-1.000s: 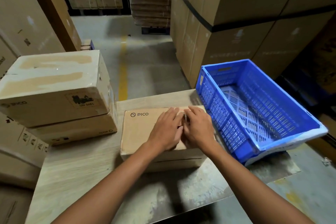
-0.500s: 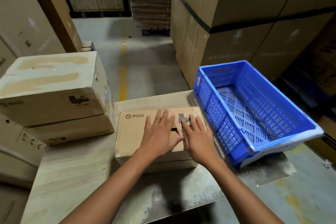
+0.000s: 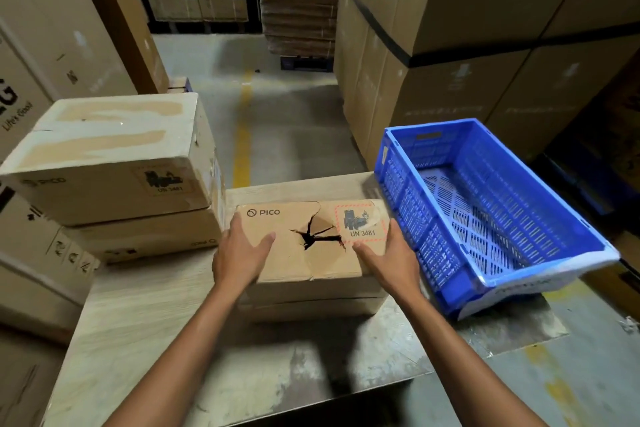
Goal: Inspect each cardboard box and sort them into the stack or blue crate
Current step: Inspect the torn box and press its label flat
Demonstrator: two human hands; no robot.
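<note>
A brown PICO cardboard box lies on the table in front of me, with a jagged torn hole in the middle of its top beside a red UN 3481 label. My left hand holds its left edge, thumb on top. My right hand holds its right edge, thumb on the top surface. To the left stands a stack of two PICO boxes, the upper one scuffed white. The blue crate sits on the right with nothing in it, partly overhanging the table's right edge.
The worn wooden table ends close to me and at the right under the crate. Tall cartons rise behind the crate and more at the left. A floor aisle with a yellow line runs straight ahead.
Both hands slid apart from the middle of the box top to its left and right edges, uncovering the torn hole and the label.
</note>
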